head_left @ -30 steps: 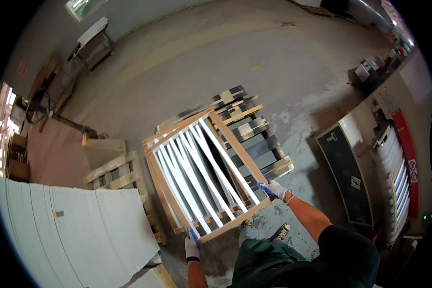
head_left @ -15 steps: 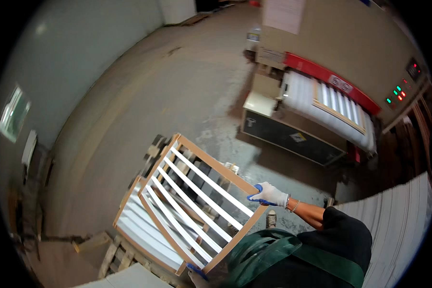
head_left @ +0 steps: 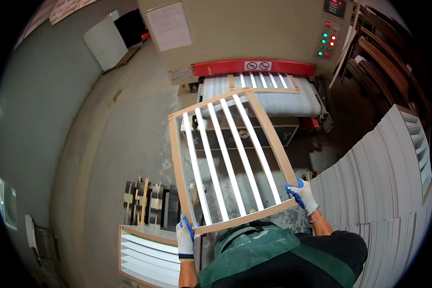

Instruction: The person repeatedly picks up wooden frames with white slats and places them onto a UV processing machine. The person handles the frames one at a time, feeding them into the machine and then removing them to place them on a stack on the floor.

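Observation:
In front of my body I hold up a slatted frame [head_left: 270, 129] with a brown border and several white slats, tilted, its far edge reaching toward the conveyor machine. My left hand [head_left: 185, 238], in a white glove with blue fingertips, grips its near left corner. At the near right corner my right hand [head_left: 303, 196], gloved alike, is closed round the border. A similar frame [head_left: 288, 90] lies on the white conveyor belt [head_left: 285, 106], partly under the machine's red bar. By my left forearm, another slatted frame [head_left: 149, 254] lies low down.
Ahead stands a large beige machine [head_left: 254, 33] with a red guard bar [head_left: 225, 67] and a lit control panel [head_left: 328, 41]. Tall stacks of white panels [head_left: 369, 173] rise close on my right. A wooden pallet [head_left: 146, 204] lies at the left; a grey wall [head_left: 38, 120] runs beyond the floor.
The held frame has come up off the stack and swung right toward the machine. My view has turned right, and both hands still grip the frame's near corners.

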`<move>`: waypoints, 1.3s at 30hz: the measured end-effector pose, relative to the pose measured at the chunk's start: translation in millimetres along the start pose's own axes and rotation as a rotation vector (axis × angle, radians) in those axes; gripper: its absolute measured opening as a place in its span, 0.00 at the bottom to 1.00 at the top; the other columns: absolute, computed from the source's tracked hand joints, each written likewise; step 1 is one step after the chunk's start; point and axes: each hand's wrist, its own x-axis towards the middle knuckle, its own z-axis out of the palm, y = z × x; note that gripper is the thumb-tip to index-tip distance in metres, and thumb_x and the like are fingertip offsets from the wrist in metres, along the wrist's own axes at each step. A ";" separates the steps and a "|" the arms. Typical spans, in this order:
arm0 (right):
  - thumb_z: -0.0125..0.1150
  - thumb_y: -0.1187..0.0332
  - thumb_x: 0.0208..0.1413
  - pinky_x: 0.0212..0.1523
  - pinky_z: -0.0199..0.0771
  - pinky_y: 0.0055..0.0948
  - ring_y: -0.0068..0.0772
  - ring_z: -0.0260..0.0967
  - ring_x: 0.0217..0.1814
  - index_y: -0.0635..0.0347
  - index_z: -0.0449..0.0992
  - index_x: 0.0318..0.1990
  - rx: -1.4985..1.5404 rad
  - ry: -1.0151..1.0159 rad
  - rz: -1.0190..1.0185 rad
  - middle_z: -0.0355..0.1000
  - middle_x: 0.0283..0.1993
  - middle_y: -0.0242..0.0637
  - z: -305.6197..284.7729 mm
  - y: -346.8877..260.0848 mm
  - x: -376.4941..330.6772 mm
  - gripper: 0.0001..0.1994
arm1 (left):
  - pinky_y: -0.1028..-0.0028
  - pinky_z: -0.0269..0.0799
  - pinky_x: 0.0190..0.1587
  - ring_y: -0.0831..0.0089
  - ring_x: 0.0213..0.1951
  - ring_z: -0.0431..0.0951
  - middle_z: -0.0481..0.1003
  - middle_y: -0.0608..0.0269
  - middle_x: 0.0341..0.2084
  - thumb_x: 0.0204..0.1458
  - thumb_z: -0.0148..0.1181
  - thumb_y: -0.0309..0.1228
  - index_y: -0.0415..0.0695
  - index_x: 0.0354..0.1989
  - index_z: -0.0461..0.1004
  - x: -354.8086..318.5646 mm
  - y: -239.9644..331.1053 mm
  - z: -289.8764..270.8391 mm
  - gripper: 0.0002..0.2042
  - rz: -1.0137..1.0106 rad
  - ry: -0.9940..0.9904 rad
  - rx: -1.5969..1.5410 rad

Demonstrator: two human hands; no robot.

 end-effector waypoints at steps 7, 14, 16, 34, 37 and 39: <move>0.67 0.73 0.54 0.23 0.65 0.20 0.18 0.67 0.23 0.68 0.80 0.39 0.184 0.217 -0.027 0.75 0.27 0.32 -79.9 29.0 16.0 0.08 | 0.56 0.69 0.32 0.53 0.26 0.72 0.72 0.49 0.24 0.60 0.58 0.34 0.30 0.49 0.69 73.8 63.7 84.8 0.17 0.767 -0.092 0.574; 0.63 0.55 0.62 0.23 0.70 0.26 0.25 0.71 0.24 0.60 0.75 0.31 0.303 0.269 0.005 0.70 0.24 0.32 -114.2 35.7 57.3 0.16 | 0.50 0.71 0.35 0.42 0.32 0.77 0.76 0.37 0.29 0.66 0.41 0.29 0.32 0.42 0.73 111.9 83.6 151.3 0.14 0.659 -0.148 0.617; 0.61 0.54 0.63 0.23 0.71 0.28 0.26 0.71 0.24 0.59 0.75 0.31 0.201 0.266 -0.093 0.69 0.24 0.31 -120.6 25.9 77.8 0.17 | 0.52 0.71 0.36 0.42 0.32 0.75 0.74 0.37 0.26 0.67 0.40 0.32 0.32 0.40 0.73 120.5 79.2 158.9 0.16 0.804 -0.091 0.585; 0.61 0.49 0.61 0.25 0.77 0.28 0.24 0.74 0.25 0.63 0.79 0.39 0.255 0.169 -0.001 0.73 0.29 0.31 -152.7 18.2 166.1 0.21 | 0.74 0.76 0.29 0.73 0.24 0.77 0.77 0.59 0.22 0.64 0.46 0.58 0.35 0.34 0.76 161.1 127.0 198.0 0.31 -0.251 -0.396 -0.295; 0.61 0.47 0.61 0.19 0.74 0.23 0.23 0.73 0.20 0.62 0.78 0.41 0.129 0.115 0.183 0.73 0.27 0.32 -158.0 6.3 160.6 0.23 | 0.74 0.75 0.28 0.72 0.23 0.76 0.75 0.59 0.22 0.63 0.48 0.58 0.37 0.34 0.75 173.0 127.0 202.1 0.30 -0.233 -0.406 -0.309; 0.61 0.46 0.60 0.16 0.73 0.20 0.23 0.72 0.18 0.62 0.78 0.43 0.239 0.133 0.179 0.73 0.27 0.32 -157.8 6.6 163.3 0.23 | 0.74 0.75 0.28 0.72 0.23 0.76 0.75 0.59 0.22 0.63 0.49 0.58 0.37 0.35 0.74 179.6 133.2 210.3 0.29 -0.255 -0.374 -0.334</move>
